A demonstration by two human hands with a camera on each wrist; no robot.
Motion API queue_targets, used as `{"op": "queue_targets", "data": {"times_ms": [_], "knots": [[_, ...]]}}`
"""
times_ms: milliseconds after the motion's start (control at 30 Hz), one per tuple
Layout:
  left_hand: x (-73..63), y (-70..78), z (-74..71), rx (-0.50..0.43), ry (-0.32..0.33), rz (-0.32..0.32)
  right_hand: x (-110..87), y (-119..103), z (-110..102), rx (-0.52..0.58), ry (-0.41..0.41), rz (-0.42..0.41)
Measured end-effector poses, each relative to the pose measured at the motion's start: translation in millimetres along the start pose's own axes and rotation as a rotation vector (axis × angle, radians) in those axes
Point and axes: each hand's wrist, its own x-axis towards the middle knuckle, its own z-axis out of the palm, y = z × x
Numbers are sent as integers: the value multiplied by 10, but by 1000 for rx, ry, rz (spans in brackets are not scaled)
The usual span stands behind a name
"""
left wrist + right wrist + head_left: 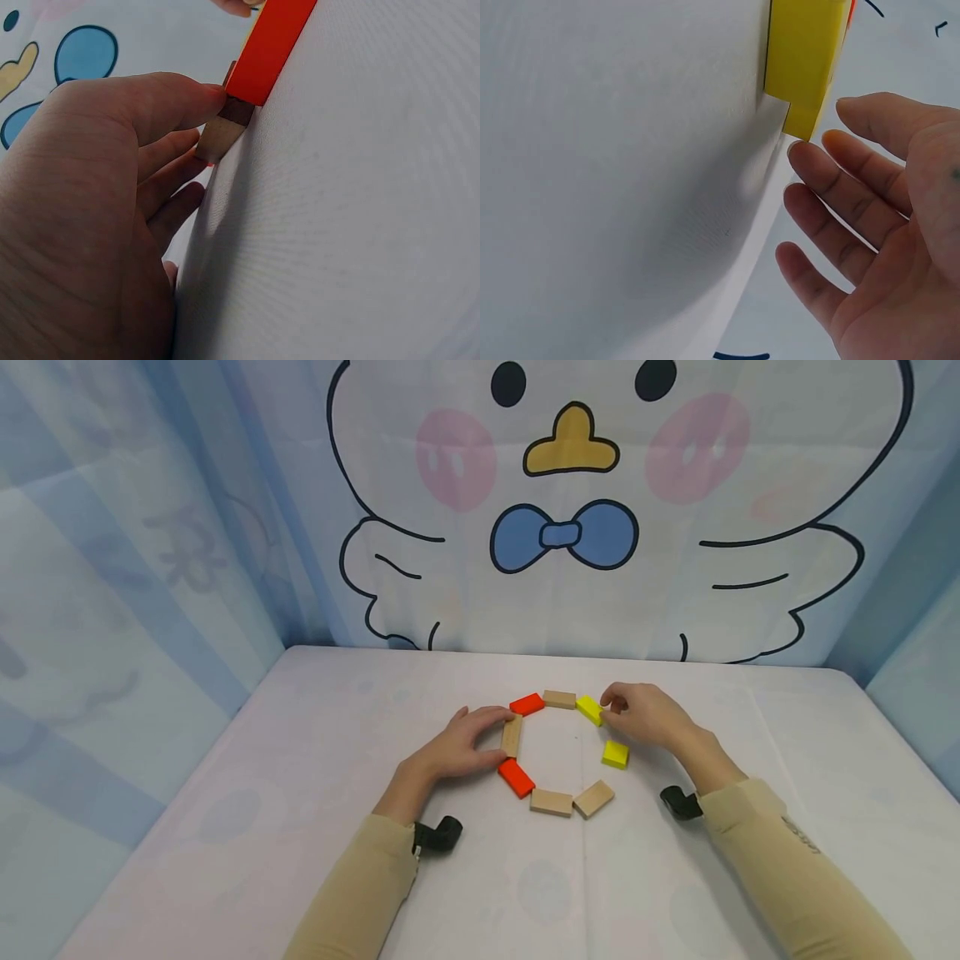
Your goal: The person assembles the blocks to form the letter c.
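Wooden, red and yellow blocks form a ring on the table. My left hand spans the plain wooden block on the ring's left side, holding it between thumb and fingers at its two ends. The left wrist view shows the thumb at the corner where this block meets the lower red block. At the upper right, my right hand is beside a yellow block, its fingers loosely bent and nothing between them. Whether a fingertip touches that block I cannot tell. Below it lies another yellow block, apart from its neighbours.
An upper red block and a wooden block make the ring's far side. Two more wooden blocks, one straight and one slanted, lie at the near side. A printed curtain hangs behind the white table.
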Motion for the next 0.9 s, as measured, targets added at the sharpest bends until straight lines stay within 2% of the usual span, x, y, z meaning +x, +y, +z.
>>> {"op": "queue_targets", "data": {"times_ms": [900], "knots": [[2, -13, 32, 19, 0, -17, -177, 37, 32, 24, 40, 16]]}}
